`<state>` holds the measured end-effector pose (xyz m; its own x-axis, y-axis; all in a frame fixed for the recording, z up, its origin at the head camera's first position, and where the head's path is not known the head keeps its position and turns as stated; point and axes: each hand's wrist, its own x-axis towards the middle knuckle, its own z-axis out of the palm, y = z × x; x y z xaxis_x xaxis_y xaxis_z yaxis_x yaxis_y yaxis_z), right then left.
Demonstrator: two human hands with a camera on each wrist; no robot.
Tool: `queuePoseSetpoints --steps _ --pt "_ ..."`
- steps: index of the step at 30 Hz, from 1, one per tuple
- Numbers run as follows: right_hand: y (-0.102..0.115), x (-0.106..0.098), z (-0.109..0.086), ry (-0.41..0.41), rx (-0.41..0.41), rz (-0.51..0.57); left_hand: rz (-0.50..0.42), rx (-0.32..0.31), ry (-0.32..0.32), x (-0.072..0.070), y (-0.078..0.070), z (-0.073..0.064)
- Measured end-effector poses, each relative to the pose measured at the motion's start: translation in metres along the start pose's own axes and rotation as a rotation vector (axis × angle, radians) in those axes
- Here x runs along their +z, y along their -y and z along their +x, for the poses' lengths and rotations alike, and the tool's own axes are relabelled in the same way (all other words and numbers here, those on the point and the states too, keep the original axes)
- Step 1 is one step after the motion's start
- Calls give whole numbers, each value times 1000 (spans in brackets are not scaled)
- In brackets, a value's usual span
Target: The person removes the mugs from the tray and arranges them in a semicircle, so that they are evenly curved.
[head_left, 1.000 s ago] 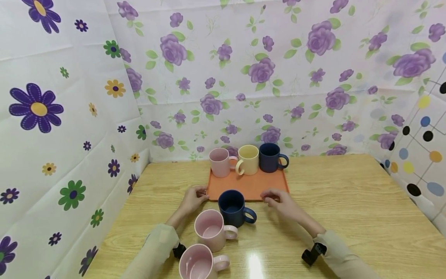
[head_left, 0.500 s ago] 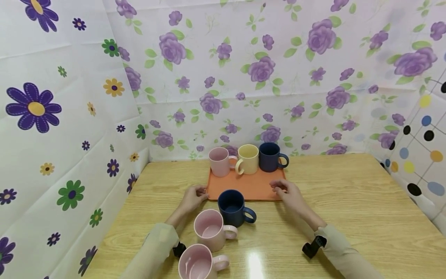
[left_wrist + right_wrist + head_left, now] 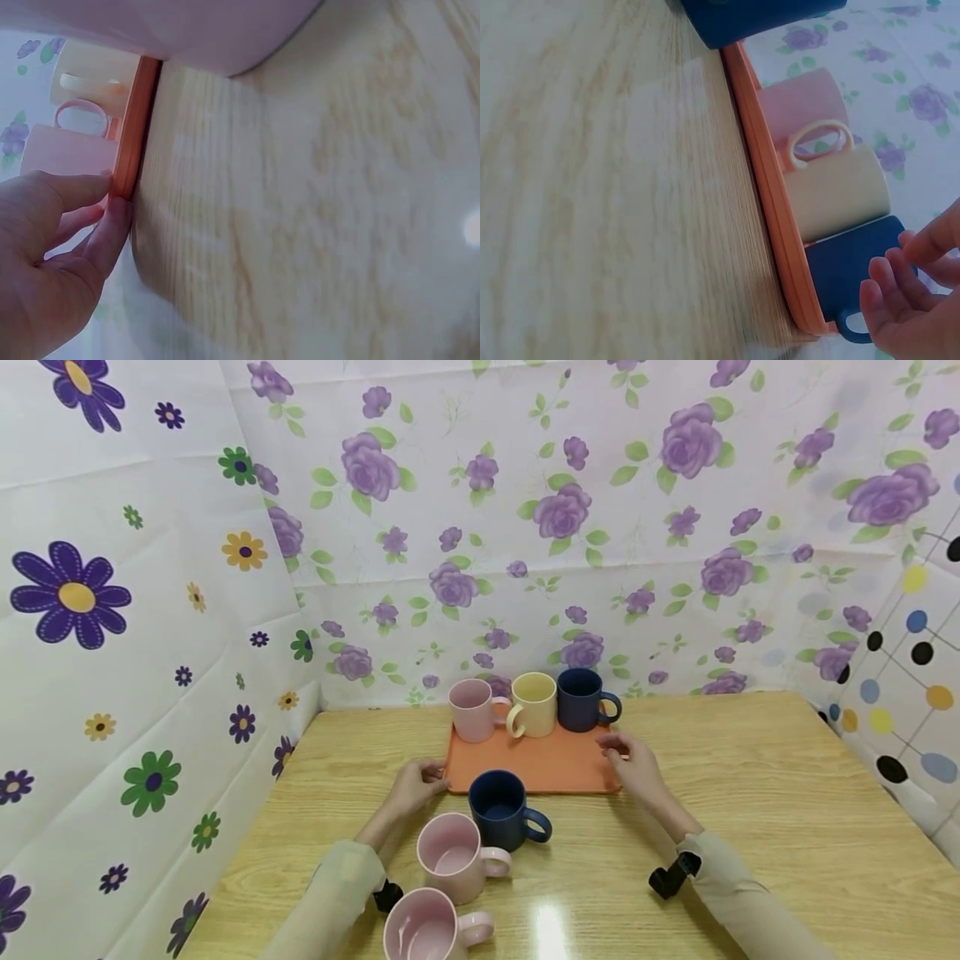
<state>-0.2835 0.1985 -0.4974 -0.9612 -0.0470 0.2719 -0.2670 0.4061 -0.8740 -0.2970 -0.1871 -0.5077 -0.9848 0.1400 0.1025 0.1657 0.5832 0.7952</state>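
An orange tray (image 3: 540, 768) lies on the table with a pink mug (image 3: 472, 714), a yellow mug (image 3: 534, 710) and a dark blue mug (image 3: 579, 703) standing along its back. At the tray's front left corner, my left hand (image 3: 412, 785) pinches the rim; the left wrist view shows thumb and fingers at that corner (image 3: 124, 172). My right hand (image 3: 637, 770) is over the tray's right side, fingers loosely bent and holding nothing. In the right wrist view its fingers (image 3: 889, 289) overlap the back blue mug (image 3: 847, 262).
Another dark blue mug (image 3: 498, 814) stands right in front of the tray, handle to the right. Two pink mugs (image 3: 450, 860) follow it toward me, beside my left forearm. Flowered cloth (image 3: 525, 527) hangs behind the wooden table (image 3: 750, 793).
My right hand has moved right and slightly back, from the tray's front edge to its right side. The left hand stays at the corner; tray and mugs have not moved.
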Motion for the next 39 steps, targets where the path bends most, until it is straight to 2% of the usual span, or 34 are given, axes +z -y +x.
queuePoseSetpoints --steps 11,18,24,39 --pt "-4 -3 16 -114 70 -84 3 -15 -1 -1 -3 0" --pt "-8 0 26 -146 98 -45 -13 -20 -10 0 -2 1" --pt "-10 1 35 -175 69 -32 -24 -4 -6 0 0 0" --pt "-16 2 59 -45 90 5 -32 24 -19 1 4 -1"
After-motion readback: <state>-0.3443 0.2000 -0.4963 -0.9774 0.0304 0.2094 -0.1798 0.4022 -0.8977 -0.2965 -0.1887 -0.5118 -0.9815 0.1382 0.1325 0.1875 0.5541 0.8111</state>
